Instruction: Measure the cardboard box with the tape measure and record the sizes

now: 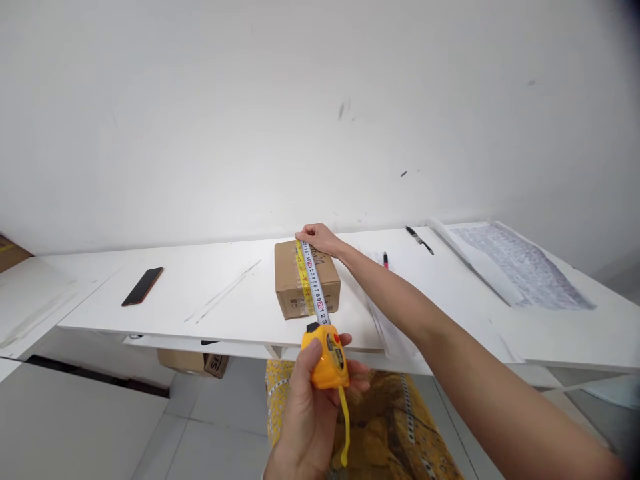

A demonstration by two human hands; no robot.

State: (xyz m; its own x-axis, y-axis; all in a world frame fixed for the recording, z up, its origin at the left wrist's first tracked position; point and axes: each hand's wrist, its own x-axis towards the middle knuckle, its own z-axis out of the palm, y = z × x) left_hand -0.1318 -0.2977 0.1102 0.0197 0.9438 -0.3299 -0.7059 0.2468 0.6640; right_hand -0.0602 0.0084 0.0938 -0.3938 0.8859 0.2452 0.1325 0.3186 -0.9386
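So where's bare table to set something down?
Between phone and cardboard box; left of the phone. Crowded right of the box: papers, red pen, black pen, right hand and arm. Left hand holds tape measure in front.

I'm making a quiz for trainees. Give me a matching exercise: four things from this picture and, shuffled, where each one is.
1 phone
2 box
3 tape measure
4 black pen

a in the left hand
b under the pulled-out tape
c on the table, left of the box
d on the table, beside the papers

Pairs: 1-c, 2-b, 3-a, 4-d
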